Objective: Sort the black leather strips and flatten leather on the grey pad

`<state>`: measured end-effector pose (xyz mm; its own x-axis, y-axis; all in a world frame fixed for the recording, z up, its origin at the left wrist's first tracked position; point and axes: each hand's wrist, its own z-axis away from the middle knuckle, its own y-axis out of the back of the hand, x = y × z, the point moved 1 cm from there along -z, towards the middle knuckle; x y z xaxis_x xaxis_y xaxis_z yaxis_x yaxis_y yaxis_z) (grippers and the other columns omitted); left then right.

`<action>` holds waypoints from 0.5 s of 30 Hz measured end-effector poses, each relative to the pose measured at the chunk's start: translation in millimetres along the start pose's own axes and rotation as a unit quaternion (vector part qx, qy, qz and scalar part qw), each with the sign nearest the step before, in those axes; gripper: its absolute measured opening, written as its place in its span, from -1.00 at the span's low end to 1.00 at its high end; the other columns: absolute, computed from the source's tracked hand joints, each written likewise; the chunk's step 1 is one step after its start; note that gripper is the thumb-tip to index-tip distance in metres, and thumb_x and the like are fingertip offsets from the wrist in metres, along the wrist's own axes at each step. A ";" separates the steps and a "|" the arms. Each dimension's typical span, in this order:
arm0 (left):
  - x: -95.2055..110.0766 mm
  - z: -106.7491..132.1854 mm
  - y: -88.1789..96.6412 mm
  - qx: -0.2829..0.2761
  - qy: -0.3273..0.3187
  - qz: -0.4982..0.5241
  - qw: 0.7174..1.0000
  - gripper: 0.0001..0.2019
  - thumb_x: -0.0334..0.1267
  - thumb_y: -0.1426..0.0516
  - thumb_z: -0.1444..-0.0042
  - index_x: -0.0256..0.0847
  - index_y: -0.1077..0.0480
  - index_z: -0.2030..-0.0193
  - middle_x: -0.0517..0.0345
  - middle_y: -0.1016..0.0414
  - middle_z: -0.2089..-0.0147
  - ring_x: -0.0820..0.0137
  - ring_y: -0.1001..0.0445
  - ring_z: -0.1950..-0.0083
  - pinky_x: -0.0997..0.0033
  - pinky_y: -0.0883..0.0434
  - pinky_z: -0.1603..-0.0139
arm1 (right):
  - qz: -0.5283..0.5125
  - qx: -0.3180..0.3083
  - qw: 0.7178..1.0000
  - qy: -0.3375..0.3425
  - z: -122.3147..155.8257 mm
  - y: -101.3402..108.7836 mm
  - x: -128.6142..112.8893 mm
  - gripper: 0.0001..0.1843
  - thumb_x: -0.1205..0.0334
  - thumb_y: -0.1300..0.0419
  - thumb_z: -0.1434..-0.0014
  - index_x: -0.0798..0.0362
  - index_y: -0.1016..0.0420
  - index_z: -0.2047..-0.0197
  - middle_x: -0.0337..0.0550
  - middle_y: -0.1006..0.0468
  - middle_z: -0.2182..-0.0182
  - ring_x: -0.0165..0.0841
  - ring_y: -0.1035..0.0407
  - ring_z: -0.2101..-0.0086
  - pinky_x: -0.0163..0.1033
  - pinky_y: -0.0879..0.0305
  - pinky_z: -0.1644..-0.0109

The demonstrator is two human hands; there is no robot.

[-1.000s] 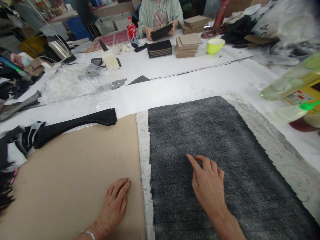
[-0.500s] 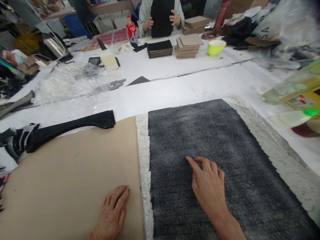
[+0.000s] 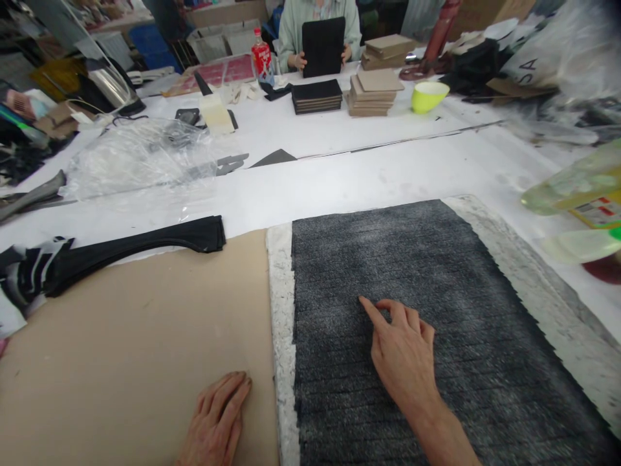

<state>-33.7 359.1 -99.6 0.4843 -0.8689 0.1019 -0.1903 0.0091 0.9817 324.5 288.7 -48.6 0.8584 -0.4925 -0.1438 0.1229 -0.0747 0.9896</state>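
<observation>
- White counter (image 3: 330, 184): flat beige board (image 3: 145, 362) laid at L; L hand (image 3: 211, 421) rested on it, fingers loosely extended, nothing gripped.
- Speckled black sheet w/ ragged edges (image 3: 378, 259) spread at R on mottled grey-white backing (image 3: 282, 336); R hand (image 3: 405, 353) held half-open over it, nothing seen gripped, contact unclear.
- Opp. side: black rectangular panel (image 3: 323, 48) held upright by co-worker's hands (image 3: 346, 54), nr stacked brown cards (image 3: 373, 97).
- Bkgd: blue plastic crate (image 3: 149, 48) seen.

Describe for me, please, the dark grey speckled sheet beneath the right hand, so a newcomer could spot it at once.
On the near side of the broad white table, right of the smooth tan board, lies a mottled off-white backing. The dark grey speckled sheet rests on it, beneath the person's right hand. Unlike both neighbours, it is crossed by thin dark lines.
</observation>
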 end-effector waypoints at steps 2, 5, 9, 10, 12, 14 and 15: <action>-0.7 -1.6 1.2 0.004 -0.004 -0.003 1.000 -0.59 -0.51 0.02 -0.17 -0.28 -0.31 -0.16 -0.03 -0.39 -0.12 0.30 -0.32 -0.16 0.33 -0.24 -0.20 | 0.001 -0.002 1.000 -0.001 -1.4 0.3 -1.6 -0.47 0.49 -0.17 -0.18 -0.15 -0.40 -0.17 -0.13 -0.40 0.05 -0.18 -0.23 0.09 -0.05 -0.10 0.09; -1.9 -3.6 2.1 0.015 -0.006 -0.006 1.000 -0.60 -0.49 0.01 -0.17 -0.26 -0.33 -0.14 -0.02 -0.41 -0.10 0.33 -0.35 -0.15 0.37 -0.26 -0.18 | 0.000 -0.003 1.000 -0.001 -2.9 2.4 -2.6 -0.49 0.50 -0.17 -0.17 -0.14 -0.42 -0.14 -0.14 -0.40 0.05 -0.18 -0.23 0.10 -0.06 -0.10 0.09; -3.1 -4.0 2.1 0.023 0.002 -0.005 1.000 -0.55 -0.46 0.02 -0.18 -0.15 -0.28 -0.21 0.04 -0.45 -0.07 0.36 -0.38 -0.12 0.42 -0.32 -0.15 | -0.007 0.009 1.000 0.000 -6.4 5.8 -1.5 -0.49 0.51 -0.15 -0.18 -0.14 -0.43 -0.12 -0.15 -0.39 0.03 -0.18 -0.23 0.09 -0.06 -0.11 0.08; -3.3 -3.8 1.8 0.023 0.004 -0.004 1.000 -0.52 -0.46 0.02 -0.19 -0.12 -0.25 -0.25 0.05 -0.45 -0.07 0.37 -0.39 -0.12 0.42 -0.33 -0.14 | -0.009 0.011 1.000 0.000 -8.0 6.4 -0.8 -0.49 0.51 -0.14 -0.18 -0.14 -0.42 -0.13 -0.15 -0.38 0.03 -0.18 -0.23 0.09 -0.06 -0.11 0.08; -4.0 -3.1 1.1 0.025 0.005 -0.003 1.000 -0.49 -0.45 0.03 -0.20 -0.08 -0.19 -0.29 0.07 -0.45 -0.07 0.37 -0.40 -0.11 0.42 -0.35 -0.13 | -0.010 0.014 1.000 -0.001 -12.2 6.9 1.0 -0.49 0.52 -0.13 -0.18 -0.14 -0.42 -0.13 -0.15 -0.38 0.02 -0.18 -0.23 0.09 -0.07 -0.11 0.08; -4.9 -2.5 0.2 0.026 0.003 -0.005 1.000 -0.47 -0.44 0.03 -0.20 -0.06 -0.17 -0.31 0.08 -0.46 -0.07 0.37 -0.41 -0.10 0.42 -0.35 -0.12 | -0.004 0.016 1.000 -0.001 -17.3 6.7 3.0 -0.48 0.53 -0.12 -0.18 -0.13 -0.41 -0.14 -0.14 -0.38 0.02 -0.18 -0.23 0.09 -0.07 -0.11 0.08; -5.4 -2.6 -0.1 0.027 0.000 -0.008 1.000 -0.48 -0.45 0.03 -0.19 -0.06 -0.19 -0.30 0.08 -0.46 -0.07 0.38 -0.41 -0.10 0.42 -0.35 -0.12 | 0.000 0.016 1.000 -0.002 -20.1 6.3 4.0 -0.47 0.53 -0.11 -0.18 -0.14 -0.40 -0.15 -0.14 -0.38 0.02 -0.18 -0.23 0.09 -0.07 -0.11 0.08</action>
<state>-34.1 365.0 -99.8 0.4873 -0.8690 0.0859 -0.2282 -0.0317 0.9731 338.7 303.7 -42.8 0.8565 -0.4959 -0.1434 0.1061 -0.1028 0.9890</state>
